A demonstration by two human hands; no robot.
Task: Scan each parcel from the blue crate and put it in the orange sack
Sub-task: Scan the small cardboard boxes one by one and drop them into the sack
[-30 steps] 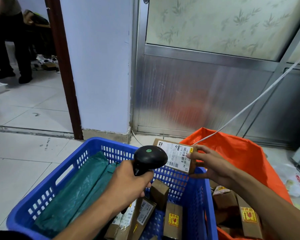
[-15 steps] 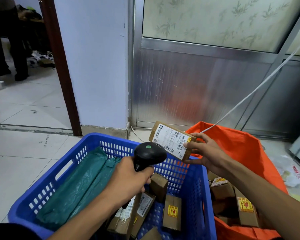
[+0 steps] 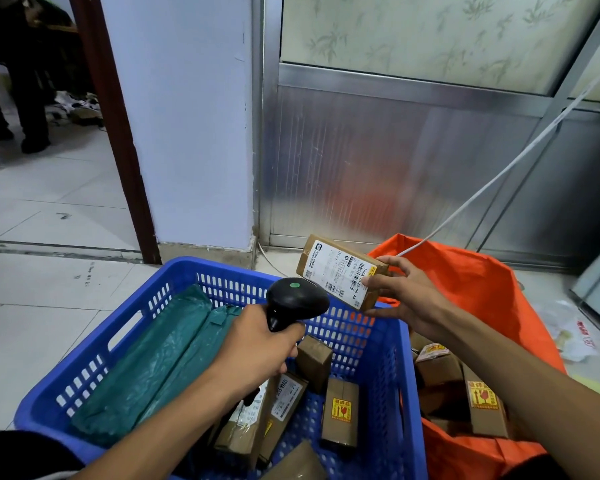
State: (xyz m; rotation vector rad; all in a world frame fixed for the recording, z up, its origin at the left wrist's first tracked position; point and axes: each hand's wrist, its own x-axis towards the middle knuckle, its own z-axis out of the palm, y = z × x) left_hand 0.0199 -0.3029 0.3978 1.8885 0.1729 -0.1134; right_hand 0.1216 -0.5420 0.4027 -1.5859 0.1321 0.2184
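My right hand (image 3: 404, 295) pinches a small brown parcel (image 3: 342, 271) by its near end, thumb on the label side and fingers behind, so the white label stays bare and tilted toward the scanner (image 3: 296, 302). I hold it up over the far corner of the blue crate (image 3: 94, 368), just beside the mouth of the orange sack (image 3: 482, 285), so that once it reads I judge it needs only a short swing to drop in. My left hand (image 3: 257, 351) is curled round the scanner's handle, its head aimed up at the barcode from just below. More boxes and a green plastic bag (image 3: 160, 362) wait in the crate; a few boxes already lie in the sack. I cannot see the scanner's window or any beam, my trigger finger is hidden, and the label print is too small to read.
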